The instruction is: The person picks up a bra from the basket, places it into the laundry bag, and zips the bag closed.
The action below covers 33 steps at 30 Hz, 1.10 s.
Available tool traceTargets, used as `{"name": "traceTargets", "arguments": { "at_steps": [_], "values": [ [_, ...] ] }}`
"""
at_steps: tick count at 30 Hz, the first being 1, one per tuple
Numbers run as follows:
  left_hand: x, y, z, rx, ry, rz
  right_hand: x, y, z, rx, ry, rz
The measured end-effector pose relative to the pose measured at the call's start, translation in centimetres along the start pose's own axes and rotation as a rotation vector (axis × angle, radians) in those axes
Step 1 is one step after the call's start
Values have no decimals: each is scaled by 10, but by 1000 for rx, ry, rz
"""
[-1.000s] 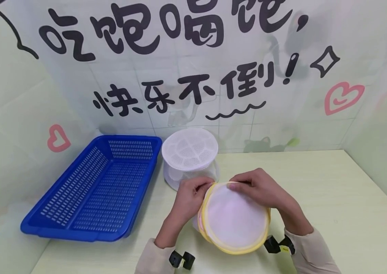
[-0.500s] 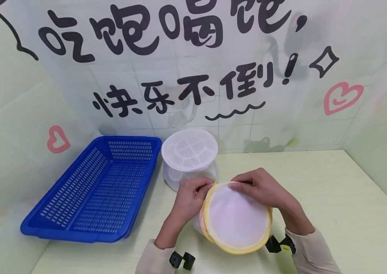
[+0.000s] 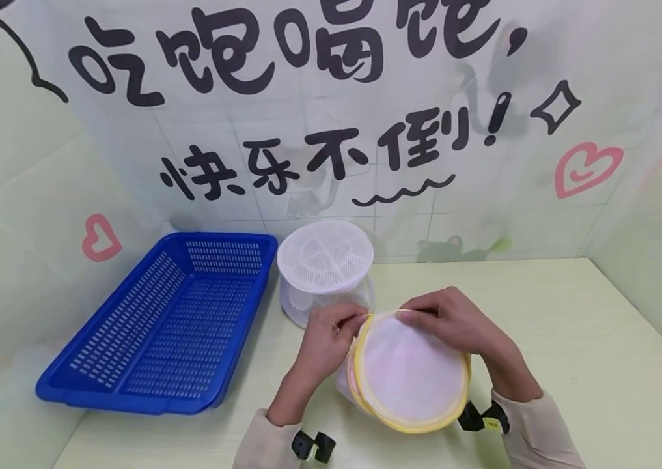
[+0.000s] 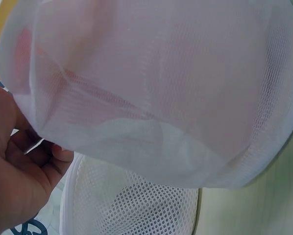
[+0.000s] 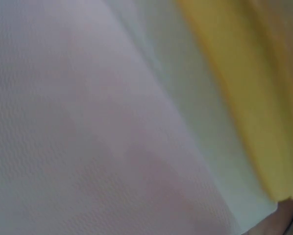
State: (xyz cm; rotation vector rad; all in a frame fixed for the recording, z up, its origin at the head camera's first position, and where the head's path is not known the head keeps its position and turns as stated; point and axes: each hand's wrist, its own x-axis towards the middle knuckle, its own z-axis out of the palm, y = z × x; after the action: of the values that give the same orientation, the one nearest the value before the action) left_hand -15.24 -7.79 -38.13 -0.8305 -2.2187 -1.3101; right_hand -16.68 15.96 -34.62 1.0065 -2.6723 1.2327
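Both hands hold a round white mesh laundry bag [image 3: 413,374] with yellow trim, tilted up above the table. My left hand [image 3: 329,342] pinches the yellow edge at its upper left, by thumb and fingers. At the top edge, my right hand [image 3: 454,326] grips the pale round end with the thumb in front. Something pinkish shows faintly through the mesh side of the bag [image 4: 151,98] in the left wrist view. The yellow trim [image 5: 239,98] and pale fabric fill the right wrist view, blurred, hiding most of that hand.
Just behind the left hand stands a white mesh laundry bag [image 3: 326,257], upright against the back wall. A blue perforated plastic basket [image 3: 190,339] lies on the left of the pale wooden table [image 3: 577,365]. Printed sheeting [image 3: 495,195] covers the walls.
The yellow-trimmed bag and the right hand have shifted slightly to the right. The left hand keeps its pinch on the edge and has barely moved.
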Motion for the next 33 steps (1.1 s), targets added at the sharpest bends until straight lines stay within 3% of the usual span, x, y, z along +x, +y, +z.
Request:
{"name": "traceTargets", "arguments": {
  "at_steps": [22, 29, 33],
  "values": [
    [0, 2, -1, -30, -10, -14, 1, 3, -2, 3, 5, -7],
    [-1, 4, -6, -69, -5, -102, -3, 7, -7, -42, 54, 39],
    [-1, 3, -8, -84, -14, -122, -5, 9, -9, -46, 59, 41]
  ]
}}
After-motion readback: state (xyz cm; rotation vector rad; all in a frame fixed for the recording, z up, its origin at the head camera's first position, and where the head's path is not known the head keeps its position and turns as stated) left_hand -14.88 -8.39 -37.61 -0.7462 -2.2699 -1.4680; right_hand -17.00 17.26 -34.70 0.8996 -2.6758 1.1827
